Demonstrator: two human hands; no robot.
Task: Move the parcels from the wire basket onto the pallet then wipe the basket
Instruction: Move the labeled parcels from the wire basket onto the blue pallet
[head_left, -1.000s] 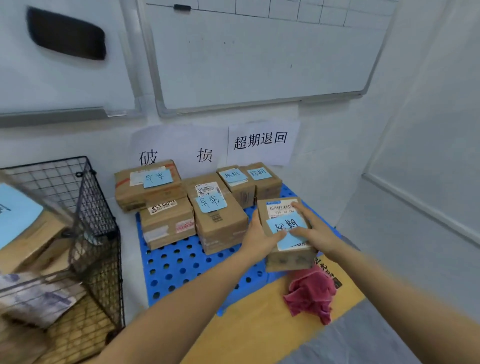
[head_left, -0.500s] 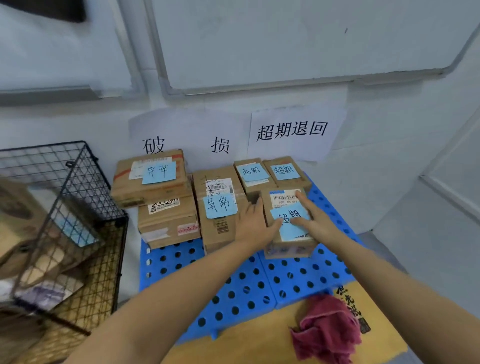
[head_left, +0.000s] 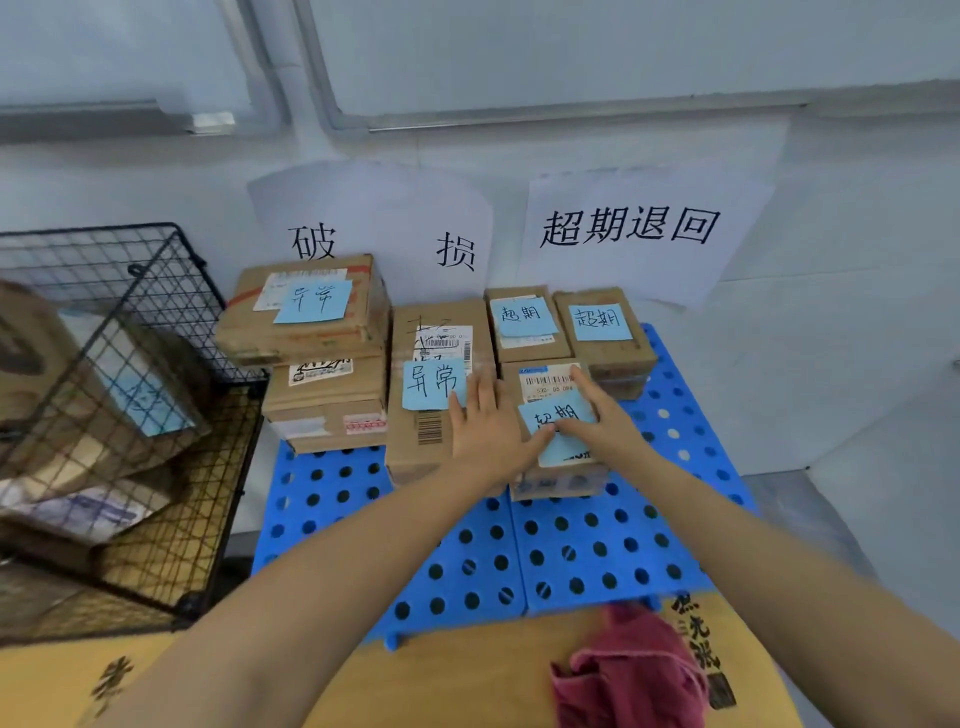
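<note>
A small cardboard parcel (head_left: 549, 382) with a barcode label and a blue note rests on the blue perforated pallet (head_left: 571, 551), in front of two similar parcels (head_left: 602, 332). My left hand (head_left: 485, 434) presses its left side, thumb on top. My right hand (head_left: 605, 421) lies over its top right. Beside it stands a taller parcel (head_left: 431, 441), and a stack of two parcels (head_left: 322, 364) is further left. The black wire basket (head_left: 156, 280) at the left holds several parcels (head_left: 98, 379). A red cloth (head_left: 628, 670) lies at the front.
Paper signs (head_left: 623, 228) hang on the white wall behind the pallet, below whiteboards. A flattened cardboard sheet (head_left: 457, 686) covers the floor in front. The pallet's front half shows bare blue plastic with holes. Grey floor lies to the right.
Both hands carried the small parcel forward and lowered it onto the pallet, against the tall parcel and in front of the two rear ones. The view has moved closer.
</note>
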